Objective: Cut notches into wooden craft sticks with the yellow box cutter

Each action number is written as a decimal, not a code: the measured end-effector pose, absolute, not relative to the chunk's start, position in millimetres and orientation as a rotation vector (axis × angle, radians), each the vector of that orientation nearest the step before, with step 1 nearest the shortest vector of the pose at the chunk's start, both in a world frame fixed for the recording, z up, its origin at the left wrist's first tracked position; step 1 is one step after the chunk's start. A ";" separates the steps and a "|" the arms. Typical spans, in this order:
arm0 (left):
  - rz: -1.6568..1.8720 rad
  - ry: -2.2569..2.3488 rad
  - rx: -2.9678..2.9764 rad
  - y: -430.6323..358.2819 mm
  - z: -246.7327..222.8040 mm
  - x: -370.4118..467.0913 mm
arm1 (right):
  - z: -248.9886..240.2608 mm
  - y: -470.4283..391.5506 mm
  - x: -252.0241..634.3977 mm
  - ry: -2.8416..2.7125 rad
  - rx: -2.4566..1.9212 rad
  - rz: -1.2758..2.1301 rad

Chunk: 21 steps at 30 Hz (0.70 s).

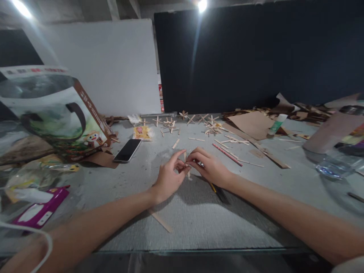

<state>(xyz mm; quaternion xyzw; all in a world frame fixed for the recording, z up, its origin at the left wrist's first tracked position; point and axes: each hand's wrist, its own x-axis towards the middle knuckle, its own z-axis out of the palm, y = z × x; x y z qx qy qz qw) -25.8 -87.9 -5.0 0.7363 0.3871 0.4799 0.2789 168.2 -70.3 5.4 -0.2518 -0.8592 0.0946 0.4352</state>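
Over the middle of the table my left hand (169, 174) and my right hand (210, 167) meet, fingertips pinched together. Between them is a small wooden craft stick piece (184, 156), upright, with another pale end (189, 174) showing below the fingers. The fingers hide how the pieces join. Under my right wrist lies a slim yellow and black tool (212, 187), partly covered. A loose wooden stick (162, 222) rests on the table below my left wrist. A red patterned pencil-like stick (226, 154) lies just beyond my right hand.
Several star-shaped stick assemblies (191, 119) stand at the back. A phone (127, 150), a large printed bag (57, 117) and a purple glue gun (42, 208) with a white cord are left. Cardboard (251, 125), a glue stick (278, 123) and a bottle (327, 129) are right.
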 end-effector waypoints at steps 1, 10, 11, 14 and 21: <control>1.284 1.046 1.986 -88.1 -5.1 -26.0 | 5.6 -71.2 168.0 -2.154 -0.642 0.244; 1.262 1.078 2.045 -88.1 -5.5 -27.4 | 5.2 -76.0 163.3 -2.210 -0.793 0.305; 1.262 1.082 2.049 -88.2 -5.0 -27.5 | 4.6 -76.1 162.6 -2.204 -0.805 0.314; 1.275 1.080 2.064 -88.6 -3.8 -27.0 | 2.9 -76.5 160.2 -2.172 -0.831 0.346; 1.315 1.067 2.120 -86.4 -4.2 -27.9 | 1.3 -84.8 152.2 -2.166 -0.838 0.359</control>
